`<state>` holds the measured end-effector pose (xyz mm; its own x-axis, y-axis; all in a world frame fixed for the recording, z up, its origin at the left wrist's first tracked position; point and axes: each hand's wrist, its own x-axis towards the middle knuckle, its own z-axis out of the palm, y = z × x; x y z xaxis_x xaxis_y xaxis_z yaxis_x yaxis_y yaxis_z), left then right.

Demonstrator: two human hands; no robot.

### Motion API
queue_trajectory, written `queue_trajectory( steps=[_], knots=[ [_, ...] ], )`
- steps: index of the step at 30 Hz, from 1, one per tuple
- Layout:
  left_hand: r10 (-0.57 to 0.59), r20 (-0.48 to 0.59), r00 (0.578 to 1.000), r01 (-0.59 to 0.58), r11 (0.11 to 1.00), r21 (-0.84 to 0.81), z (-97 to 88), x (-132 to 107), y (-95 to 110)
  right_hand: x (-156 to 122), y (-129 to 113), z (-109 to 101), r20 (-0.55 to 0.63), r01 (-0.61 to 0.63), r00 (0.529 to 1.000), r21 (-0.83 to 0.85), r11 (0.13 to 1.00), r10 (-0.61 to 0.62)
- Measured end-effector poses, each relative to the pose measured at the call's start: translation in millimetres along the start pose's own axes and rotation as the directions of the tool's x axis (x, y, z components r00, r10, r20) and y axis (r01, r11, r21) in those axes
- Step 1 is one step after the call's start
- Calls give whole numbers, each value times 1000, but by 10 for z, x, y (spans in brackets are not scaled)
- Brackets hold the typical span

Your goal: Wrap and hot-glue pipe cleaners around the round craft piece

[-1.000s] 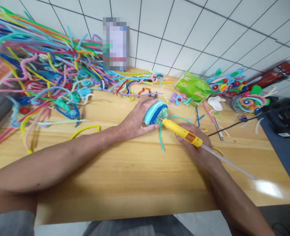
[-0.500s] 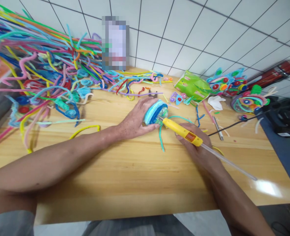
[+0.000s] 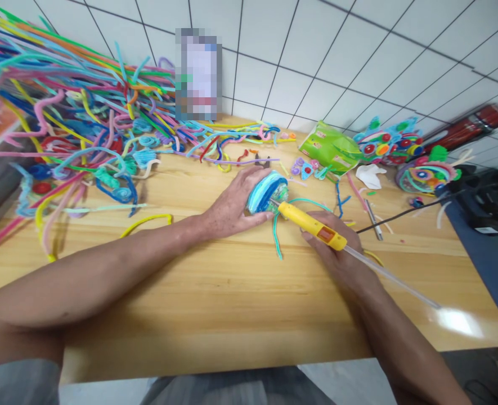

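Note:
My left hand point(image 3: 238, 205) is wrapped round the left side of a rounded craft piece point(image 3: 265, 191) covered in blue and turquoise pipe cleaners. In my right hand point(image 3: 337, 239) is a yellow hot glue gun point(image 3: 310, 225), a long clear glue stick point(image 3: 394, 280) poking out of its back. The gun's nozzle points at the right side of the piece, at the edge of the blue strip; whether it touches is hard to tell. A loose turquoise pipe cleaner point(image 3: 276, 236) trails from below the piece onto the table.
Many coloured pipe cleaners point(image 3: 105, 112) are heaped at the left and back. A green packet point(image 3: 331, 149), white tissue point(image 3: 370, 176) and finished-looking craft figures point(image 3: 426, 171) stand at the back right. A silver pen-like stick point(image 3: 374, 219) and black cord point(image 3: 400, 216) lie right. A tiled wall rises behind.

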<state>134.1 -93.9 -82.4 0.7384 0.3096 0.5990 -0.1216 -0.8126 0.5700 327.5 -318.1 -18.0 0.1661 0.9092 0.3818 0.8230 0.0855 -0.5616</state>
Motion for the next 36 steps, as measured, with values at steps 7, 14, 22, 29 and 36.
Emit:
queue_trajectory(
  steps=[7, 14, 22, 29, 36],
  knots=[
    [9, -6, 1000, -9, 1000, -11, 3, 3, 2, 2, 57, 24, -51, 7, 999, -21, 1000, -8],
    [-3, -3, 1000, 3, 1000, -8, -3, 1, 1, 3, 14, -1, -6, 24, 1000, -26, 999, -24],
    [22, -13, 1000, -22, 1000, -12, 8, 7, -13, 6, 70, 29, -51, 69, 996, -25, 997, -70],
    [4, -6, 1000, -4, 1000, -29, 5, 7, -5, 9, 76, 32, -59, 73, 995, -37, 997, -75],
    [24, -19, 1000, -25, 1000, -10, 9, 4, -2, 18, 60, 50, -65, 73, 995, -24, 997, -74]
  ],
)
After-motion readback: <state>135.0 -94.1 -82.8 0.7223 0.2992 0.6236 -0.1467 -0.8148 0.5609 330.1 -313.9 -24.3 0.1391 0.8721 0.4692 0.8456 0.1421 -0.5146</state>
